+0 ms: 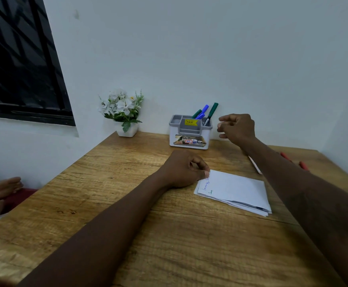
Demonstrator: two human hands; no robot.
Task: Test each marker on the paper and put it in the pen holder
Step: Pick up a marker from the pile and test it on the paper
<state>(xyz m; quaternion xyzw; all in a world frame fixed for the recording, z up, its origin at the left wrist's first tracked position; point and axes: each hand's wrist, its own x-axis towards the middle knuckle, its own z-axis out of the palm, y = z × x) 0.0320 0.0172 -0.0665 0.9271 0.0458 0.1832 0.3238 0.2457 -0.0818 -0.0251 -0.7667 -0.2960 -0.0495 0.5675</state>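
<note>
- Left hand: fingers curled, tips pinning the corner of the paper to the table.
- Right hand: raised, fingers loosely curled, empty.
- Pen holder: just left of the right hand, holding green and blue markers.

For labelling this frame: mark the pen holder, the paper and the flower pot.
pen holder [190, 131]: head view, on its front, between the yellow sticker and the lower label.
paper [237, 189]: head view, on the bare middle of the top sheet.
flower pot [132, 132]: head view, on its white front face.
</note>
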